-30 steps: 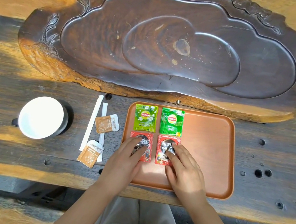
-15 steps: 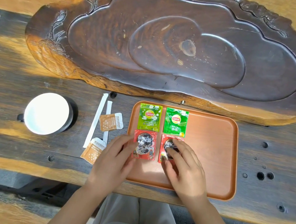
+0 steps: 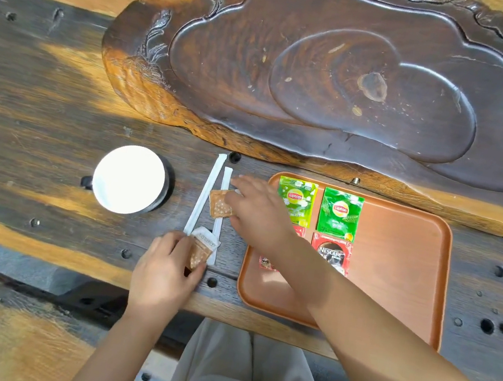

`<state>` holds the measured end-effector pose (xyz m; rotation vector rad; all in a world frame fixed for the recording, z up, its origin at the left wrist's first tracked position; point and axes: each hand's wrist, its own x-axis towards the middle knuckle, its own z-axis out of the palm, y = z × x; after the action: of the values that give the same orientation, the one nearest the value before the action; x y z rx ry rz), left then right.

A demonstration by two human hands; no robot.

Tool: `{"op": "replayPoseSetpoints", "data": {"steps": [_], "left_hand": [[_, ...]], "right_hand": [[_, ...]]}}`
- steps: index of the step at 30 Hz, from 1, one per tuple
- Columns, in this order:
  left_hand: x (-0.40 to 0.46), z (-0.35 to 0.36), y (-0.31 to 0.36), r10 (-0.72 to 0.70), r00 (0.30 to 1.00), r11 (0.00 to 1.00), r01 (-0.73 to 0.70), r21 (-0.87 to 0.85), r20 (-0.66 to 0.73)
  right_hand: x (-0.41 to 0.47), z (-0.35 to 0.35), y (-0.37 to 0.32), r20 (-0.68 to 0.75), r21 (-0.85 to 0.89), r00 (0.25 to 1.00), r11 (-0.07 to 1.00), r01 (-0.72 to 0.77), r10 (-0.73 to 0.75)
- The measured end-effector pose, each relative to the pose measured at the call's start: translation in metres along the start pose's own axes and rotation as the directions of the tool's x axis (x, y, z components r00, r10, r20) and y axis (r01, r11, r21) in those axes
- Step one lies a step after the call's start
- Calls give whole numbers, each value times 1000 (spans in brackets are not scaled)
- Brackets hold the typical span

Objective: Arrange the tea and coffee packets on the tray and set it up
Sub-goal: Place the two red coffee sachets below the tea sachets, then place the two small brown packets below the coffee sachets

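An orange tray lies on the wooden table. At its left end sit two green Lipton tea packets and, below them, two red Nescafe coffee packets; my right forearm hides most of the left one. Left of the tray my right hand rests its fingers on the upper brown sugar packet. My left hand pinches the lower brown sugar packet at the table's front edge.
Two white paper-wrapped sticks lie beside the brown packets. A black cup with a white inside stands further left. A large carved dark wooden tea board fills the back of the table.
Both hands left the red coffee packets on the tray and moved left to the brown packets on the table. The camera view shifted left.
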<state>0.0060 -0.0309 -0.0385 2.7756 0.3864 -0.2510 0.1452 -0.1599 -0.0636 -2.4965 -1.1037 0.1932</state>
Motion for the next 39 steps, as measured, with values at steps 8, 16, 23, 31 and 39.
{"op": "replayPoseSetpoints", "data": {"steps": [8,16,23,31,39], "left_hand": [[-7,8,-5,-31,996,998,26,-53,-88],[-15,-6,1,-113,979,977,78,-198,-169],[-21,-7,30,195,942,943,-257,-210,-274],[-24,28,67,531,847,837,-531,-134,-37],[-24,28,69,505,860,860,-495,-125,75]], "right_hand": [[-3,8,2,-16,58,1000,998,-21,22],[-46,-31,0,-226,263,953,955,-139,201],[-162,-52,6,-189,228,910,918,-324,369],[-218,-39,6,5,92,899,895,-435,437],[-214,-36,5,-65,59,920,922,-384,387]]}}
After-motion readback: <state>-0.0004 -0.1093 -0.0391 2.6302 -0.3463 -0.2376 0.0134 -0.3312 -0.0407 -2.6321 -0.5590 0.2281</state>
